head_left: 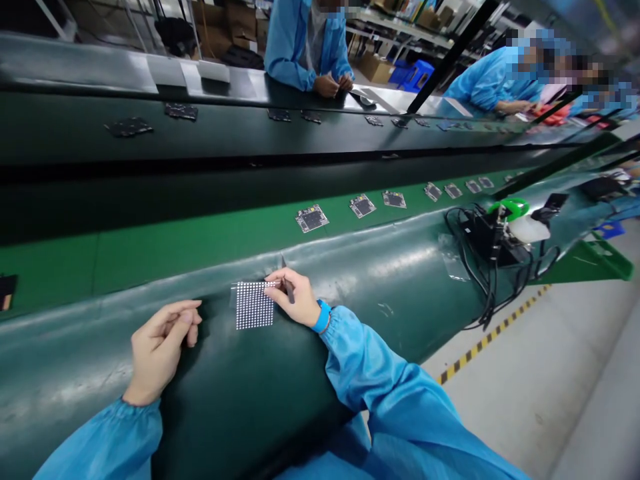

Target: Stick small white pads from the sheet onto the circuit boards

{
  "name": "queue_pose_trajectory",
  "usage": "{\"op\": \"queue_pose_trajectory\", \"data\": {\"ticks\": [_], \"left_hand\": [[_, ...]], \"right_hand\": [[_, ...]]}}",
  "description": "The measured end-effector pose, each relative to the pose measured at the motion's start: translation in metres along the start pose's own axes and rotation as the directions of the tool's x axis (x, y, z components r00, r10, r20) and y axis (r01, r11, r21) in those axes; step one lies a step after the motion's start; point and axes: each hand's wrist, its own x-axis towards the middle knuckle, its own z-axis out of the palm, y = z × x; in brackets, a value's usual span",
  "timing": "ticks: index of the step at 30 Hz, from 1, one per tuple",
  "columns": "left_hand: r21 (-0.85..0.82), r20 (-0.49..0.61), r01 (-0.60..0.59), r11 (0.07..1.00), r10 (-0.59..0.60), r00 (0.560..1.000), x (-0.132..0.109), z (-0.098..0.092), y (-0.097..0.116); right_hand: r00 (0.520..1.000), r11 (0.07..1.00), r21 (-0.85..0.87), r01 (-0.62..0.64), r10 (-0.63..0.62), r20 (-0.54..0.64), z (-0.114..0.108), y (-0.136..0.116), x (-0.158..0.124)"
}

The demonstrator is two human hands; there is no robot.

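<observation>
A small sheet with a grid of white dots [254, 307] lies on the dark green mat [235, 380] in front of me. My right hand [295, 295], with a blue band at its wrist, is at the sheet's upper right corner. Dark pointed tweezers [289, 287] are held in it, their tip pointing away from me. To the left of the sheet, my left hand [163, 343] hovers over the mat apart from it, fingers curled together and thumb against the index finger. Nothing shows in its grip.
Circuit boards [312, 218] sit in a row on the green belt [150, 257]. Darker boards [129, 127] lie on the far surface. A black device with cables [493, 240] stands at the right. People in blue work across the line.
</observation>
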Motion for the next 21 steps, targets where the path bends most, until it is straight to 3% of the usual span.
{"op": "queue_pose_trajectory", "data": {"ticks": [10,17,21], "left_hand": [[-0.030,-0.021,-0.097,0.995,0.097,0.995,0.001,0.006,0.008],[-0.118,-0.196,-0.001,0.993,-0.022,0.980,0.003,0.008,0.011],[-0.132,-0.207,0.008,0.991,-0.035,0.978,0.002,0.006,0.011]], "right_hand": [[1.000,0.999,-0.035,0.002,-0.002,0.007,-0.001,-0.005,0.000],[1.000,0.999,-0.042,0.016,-0.016,0.014,-0.001,-0.003,-0.001],[1.000,0.999,-0.052,0.005,-0.004,0.027,-0.001,0.000,-0.001]]}}
